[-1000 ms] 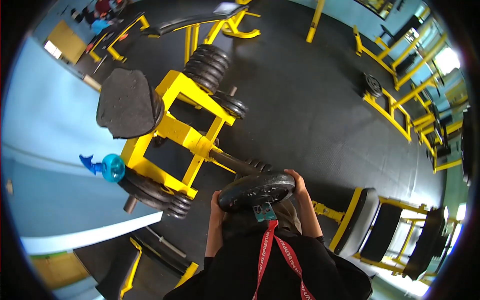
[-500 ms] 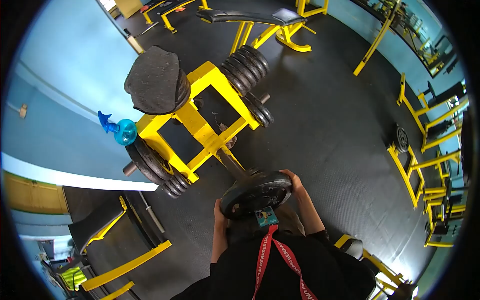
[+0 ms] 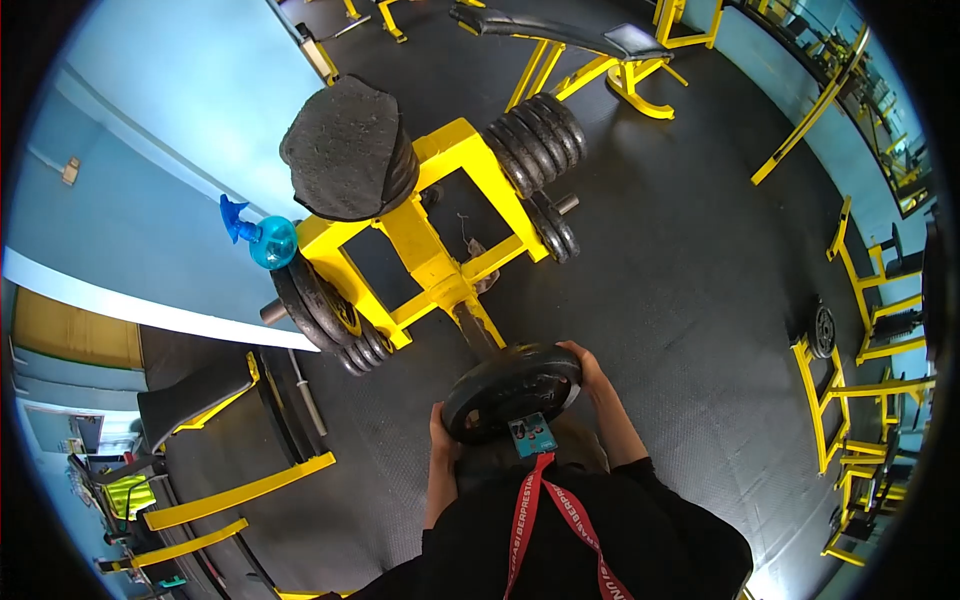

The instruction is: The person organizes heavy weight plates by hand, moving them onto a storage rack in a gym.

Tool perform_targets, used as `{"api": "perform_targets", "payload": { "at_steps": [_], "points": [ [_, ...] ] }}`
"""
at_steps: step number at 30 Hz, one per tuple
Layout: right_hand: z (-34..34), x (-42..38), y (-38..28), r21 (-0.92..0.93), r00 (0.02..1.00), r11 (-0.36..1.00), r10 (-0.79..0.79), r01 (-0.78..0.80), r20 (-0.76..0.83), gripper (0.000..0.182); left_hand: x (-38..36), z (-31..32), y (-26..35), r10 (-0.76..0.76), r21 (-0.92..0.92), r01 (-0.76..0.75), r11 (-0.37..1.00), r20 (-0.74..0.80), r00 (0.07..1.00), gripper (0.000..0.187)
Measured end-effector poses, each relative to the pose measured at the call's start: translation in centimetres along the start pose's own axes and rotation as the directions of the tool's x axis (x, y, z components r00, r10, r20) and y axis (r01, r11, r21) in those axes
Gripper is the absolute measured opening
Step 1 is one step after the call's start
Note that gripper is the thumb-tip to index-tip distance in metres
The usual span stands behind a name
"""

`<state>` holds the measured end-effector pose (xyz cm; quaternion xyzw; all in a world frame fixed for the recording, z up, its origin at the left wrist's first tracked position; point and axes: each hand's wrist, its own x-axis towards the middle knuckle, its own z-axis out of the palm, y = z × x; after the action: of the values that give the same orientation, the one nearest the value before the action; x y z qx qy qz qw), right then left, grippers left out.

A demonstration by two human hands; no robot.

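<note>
A large black weight plate [image 3: 492,392] is held between my two hands, in front of my torso. My left hand [image 3: 443,436] is closed on its left rim, and my right hand [image 3: 584,368] grips the right rim. The bare metal bar [image 3: 475,330] of a yellow plate rack [image 3: 440,262] runs up to the plate's far edge. Whether bar and plate touch is hidden. A badge [image 3: 532,434] on a red lanyard [image 3: 528,510] hangs over the plate's near edge.
More plates sit on the rack's pegs, at right [image 3: 535,145] and left [image 3: 315,305]. A blue spray bottle [image 3: 272,242] rests on the left plates; a dark plate-like stack [image 3: 345,150] tops the rack. Benches [image 3: 560,35] and a yellow frame [image 3: 820,400] stand around.
The view has turned, so the rack and the room appear shifted to the right. Both hands keep their hold on the plate, which stays close to my body.
</note>
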<state>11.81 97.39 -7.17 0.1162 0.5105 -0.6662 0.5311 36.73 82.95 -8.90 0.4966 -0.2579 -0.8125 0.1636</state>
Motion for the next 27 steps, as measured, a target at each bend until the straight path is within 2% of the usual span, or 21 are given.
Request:
{"api": "perform_targets", "payload": {
  "at_steps": [2, 4, 6, 8, 12, 14, 15, 16, 17, 18, 20, 21, 22, 23, 24, 25, 26, 27],
  "points": [
    [0.2, 0.6, -0.1, -0.014, 1.000, 1.000, 0.003, -0.004, -0.015, 0.029, 0.8, -1.0, -0.4, 0.079, -0.030, -0.077, 0.997, 0.107, 0.991, 0.029],
    [0.2, 1.1, -0.3, -0.026, 1.000, 1.000, 0.001, -0.002, -0.029, 0.030, 0.0, 0.4, 0.6, 0.063, -0.055, -0.058, 0.997, 0.086, 0.994, 0.029],
    [0.3, 1.8, -0.3, 0.021, 1.000, 1.000, -0.007, 0.007, 0.027, 0.030, 0.0, 0.9, 1.1, 0.050, -0.070, -0.046, 0.997, 0.068, 0.996, 0.029],
    [0.1, 2.4, -0.2, 0.016, 0.999, 1.000, 0.018, -0.018, 0.029, 0.029, 0.5, 0.7, 1.0, 0.009, -0.079, -0.014, 0.997, -0.061, 0.998, 0.031],
    [0.2, 2.8, -0.5, -0.032, 1.000, 0.999, 0.011, -0.010, 0.022, 0.027, 0.2, 1.8, 1.9, 0.006, -0.109, -0.012, 0.994, -0.059, 0.998, 0.032],
    [0.2, 3.3, -0.6, -0.025, 0.999, 0.999, 0.021, -0.020, 0.042, 0.027, 1.8, -0.8, 0.7, 0.054, -0.077, -0.050, 0.996, 0.057, 0.997, 0.031],
    [0.3, 3.6, -0.7, -0.020, 0.998, 0.999, 0.030, -0.029, 0.060, 0.026, 3.1, -2.6, -0.7, 0.056, -0.078, -0.052, 0.996, 0.058, 0.997, 0.031],
    [0.3, 4.0, -0.7, -0.024, 0.998, 0.999, 0.024, -0.023, 0.062, 0.026, 4.8, -4.5, -2.4, 0.255, 0.174, -0.255, 0.951, 0.025, 0.967, 0.028],
    [0.2, 4.5, -0.4, -0.003, 0.998, 1.000, -0.007, 0.007, 0.069, 0.026, 5.9, -5.2, -3.0, 0.446, 0.416, -0.422, 0.806, 0.043, 0.894, 0.024],
    [0.1, 5.2, -0.2, 0.018, 0.997, 0.999, -0.036, 0.035, 0.074, 0.026, 6.1, -4.9, -2.7, 0.450, 0.412, -0.427, 0.805, 0.046, 0.892, 0.024],
    [-0.4, 6.7, 0.2, -0.012, 0.992, 0.997, -0.077, 0.079, 0.104, 0.027, 6.1, -4.8, -2.2, 0.676, 0.681, -0.605, 0.413, 0.217, 0.705, 0.016],
    [-0.7, 7.5, 0.5, -0.040, 0.985, 0.992, -0.113, 0.120, 0.133, 0.027, 6.2, -4.8, -2.2, 0.676, 0.680, -0.606, 0.413, 0.217, 0.705, 0.016],
    [-1.2, 8.4, 0.9, -0.043, 0.984, 0.992, -0.116, 0.123, 0.135, 0.027, 6.7, -4.8, -2.2, 0.575, 0.411, -0.562, 0.718, 0.106, 0.811, 0.021],
    [-1.6, 9.2, 1.3, -0.073, 0.976, 0.984, -0.147, 0.161, 0.160, 0.027, 7.2, -4.8, -2.2, 0.428, 0.071, -0.430, 0.900, 0.051, 0.903, 0.026],
    [-2.0, 10.1, 1.7, -0.101, 0.966, 0.975, -0.178, 0.199, 0.187, 0.027, 7.6, -5.0, -2.2, 0.433, 0.069, -0.436, 0.897, 0.051, 0.900, 0.026],
    [-2.2, 10.8, 1.9, -0.102, 0.965, 0.974, -0.180, 0.202, 0.192, 0.027, 7.9, -5.2, -2.2, 0.529, 0.244, -0.530, 0.812, 0.074, 0.845, 0.028],
    [-2.4, 11.6, 2.1, -0.174, 0.938, 0.937, -0.259, 0.302, 0.233, 0.027, 8.3, -5.3, -2.2, 0.612, 0.408, -0.599, 0.689, 0.115, 0.783, 0.030],
    [-2.5, 11.9, 2.3, -0.241, 0.903, 0.886, -0.329, 0.397, 0.276, 0.027, 8.9, -5.5, -2.3, 0.613, 0.408, -0.599, 0.689, 0.114, 0.782, 0.030]
  ]
}}
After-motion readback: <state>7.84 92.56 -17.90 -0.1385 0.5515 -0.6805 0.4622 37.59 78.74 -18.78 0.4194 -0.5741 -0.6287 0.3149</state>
